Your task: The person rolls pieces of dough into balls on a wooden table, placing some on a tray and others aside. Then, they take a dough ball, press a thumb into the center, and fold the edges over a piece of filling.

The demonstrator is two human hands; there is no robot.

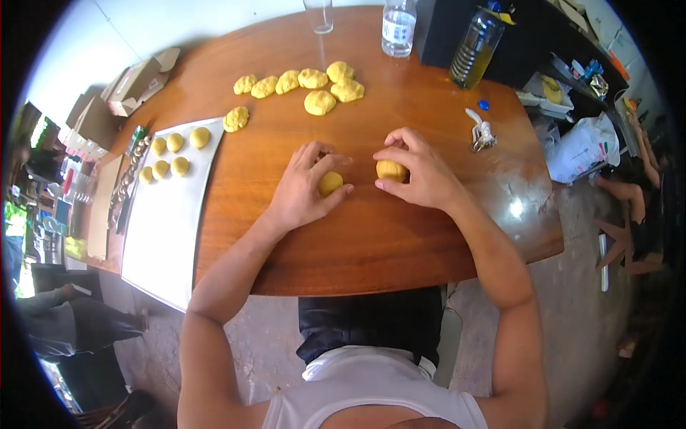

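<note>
My left hand [306, 187] is cupped around a yellow dough ball [331, 184] on the wooden table, thumb on the near side and fingers arched over the far side. Across a short gap, my right hand [418, 171] curls the same way around another dough ball [391, 170], with thumb and fingertips at its left side. Beyond the hands lie several rough yellow dough lumps [312, 79]. One more lump [236, 119] sits beside the metal tray [168, 229]. Several smooth round dough balls [174, 143] rest at the tray's far end.
A water bottle [398, 32], an oil bottle [475, 53] and a drinking glass [319, 16] stand at the back. Keys with a white cord [481, 132] and a blue cap [484, 105] lie at right. Cardboard boxes [136, 82] are far left. Other people appear at both sides.
</note>
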